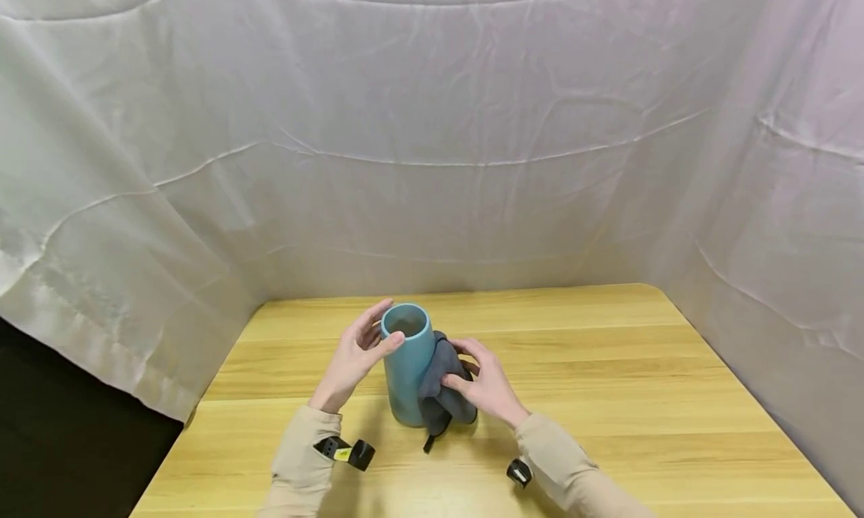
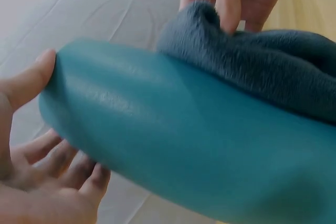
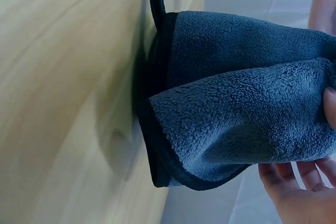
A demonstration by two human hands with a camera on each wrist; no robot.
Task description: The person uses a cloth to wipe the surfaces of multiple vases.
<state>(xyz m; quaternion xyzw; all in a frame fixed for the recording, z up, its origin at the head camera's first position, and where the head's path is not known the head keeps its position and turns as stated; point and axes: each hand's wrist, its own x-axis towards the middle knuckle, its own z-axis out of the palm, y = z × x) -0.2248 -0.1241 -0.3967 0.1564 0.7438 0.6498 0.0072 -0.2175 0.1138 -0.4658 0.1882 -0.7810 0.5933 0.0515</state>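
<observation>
A tall blue vase (image 1: pixel 403 387) with a narrower open mouth stands upright on the wooden table. My left hand (image 1: pixel 352 357) holds it near the rim, thumb on the near side and the other fingers around the far left side. In the left wrist view, the thumb and fingertips meet the smooth vase wall (image 2: pixel 157 129). A dark grey plush towel (image 1: pixel 442 387) is bunched against the vase's right side. My right hand (image 1: pixel 491 387) pinches this towel between thumb and fingers. Black edging and a small hanging loop (image 3: pixel 157 3) show at its lower end.
The light wood table (image 1: pixel 607 398) extends widely to the right of the vase. Pale fabric curtains (image 1: pixel 472 203) enclose its back and sides. Black wrist cameras sit on both beige sleeves (image 1: pixel 553 458).
</observation>
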